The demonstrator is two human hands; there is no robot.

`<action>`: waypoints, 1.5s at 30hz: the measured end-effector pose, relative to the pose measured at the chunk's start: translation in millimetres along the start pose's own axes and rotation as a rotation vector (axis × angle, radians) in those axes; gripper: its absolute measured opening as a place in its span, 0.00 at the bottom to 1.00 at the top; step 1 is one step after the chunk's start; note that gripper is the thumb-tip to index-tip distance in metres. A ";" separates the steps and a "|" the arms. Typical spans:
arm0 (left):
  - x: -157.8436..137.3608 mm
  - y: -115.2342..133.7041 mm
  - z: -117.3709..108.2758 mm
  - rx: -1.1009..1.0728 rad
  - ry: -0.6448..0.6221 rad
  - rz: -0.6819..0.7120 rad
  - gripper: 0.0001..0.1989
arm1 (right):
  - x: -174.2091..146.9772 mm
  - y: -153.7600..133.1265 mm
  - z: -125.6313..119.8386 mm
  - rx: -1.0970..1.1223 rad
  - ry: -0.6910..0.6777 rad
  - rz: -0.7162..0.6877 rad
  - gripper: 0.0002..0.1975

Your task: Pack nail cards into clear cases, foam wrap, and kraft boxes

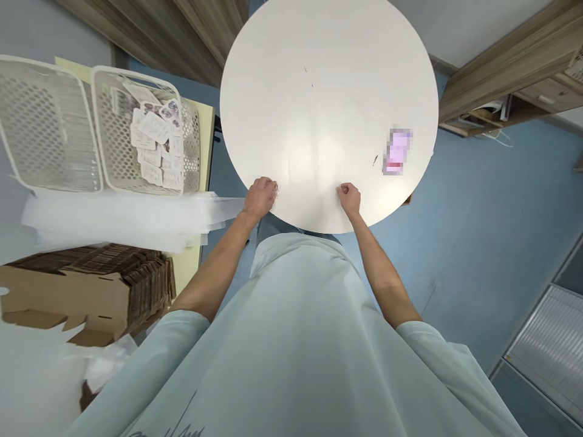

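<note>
At the near left edge of the round white table (pixel 328 121), my left hand (pixel 259 196) rests with its fingers bent. A small, shiny, see-through piece (pixel 276 192) shows at those fingertips, too small to name for sure. My right hand (pixel 350 198) is over the near edge, farther right, with its fingers curled in a pinch. What lies between them, if anything, is hidden. White translucent sheets (pixel 122 220) are stacked on the left, and one sheet's end reaches close to my left wrist.
A white basket (pixel 101 130) with printed cards (pixel 155 127) stands on the left beside another white basket (pixel 93 164). Below are folded cardboard boxes (pixel 73 294). A blurred-out pink item (pixel 398 150) lies on the table's right. A wooden shelf unit (pixel 510 67) stands at the right.
</note>
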State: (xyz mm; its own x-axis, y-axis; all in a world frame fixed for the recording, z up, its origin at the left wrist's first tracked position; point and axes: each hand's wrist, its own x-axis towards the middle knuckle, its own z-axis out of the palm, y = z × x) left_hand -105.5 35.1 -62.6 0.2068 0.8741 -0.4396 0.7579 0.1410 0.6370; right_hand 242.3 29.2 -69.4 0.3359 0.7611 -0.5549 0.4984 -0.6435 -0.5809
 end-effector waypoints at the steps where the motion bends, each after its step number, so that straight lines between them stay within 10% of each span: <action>1: -0.3 4.2 2.5 0.018 0.005 -0.006 0.19 | 0.1 -1.4 0.0 0.000 0.002 0.006 0.06; 11: 7.3 92.6 59.5 -0.483 0.161 -0.292 0.20 | -30.5 -45.1 5.6 0.158 -0.091 -0.141 0.07; 18: -11.1 114.7 8.3 -1.023 0.215 -0.219 0.25 | -85.5 -110.2 27.3 0.273 -0.440 -0.548 0.10; 25: -59.9 67.6 -64.9 -0.926 0.443 -0.336 0.18 | -118.3 -161.3 67.7 -0.039 -0.601 -0.887 0.02; 32: -127.5 5.5 -122.8 -0.699 0.714 -0.476 0.08 | -155.8 -208.8 124.9 -0.195 -0.471 -1.039 0.07; 45: -244.5 -141.0 -191.6 -0.187 0.753 -0.779 0.08 | -248.6 -298.5 311.1 -0.673 -0.597 -1.258 0.14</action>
State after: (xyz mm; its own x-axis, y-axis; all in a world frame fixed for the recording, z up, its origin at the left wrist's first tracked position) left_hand -381.5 -109.4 76.4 -0.7667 0.5653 -0.3044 0.3973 0.7901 0.4667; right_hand -238.6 6.8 56.7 -0.8376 0.5178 -0.1742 0.5158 0.6445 -0.5644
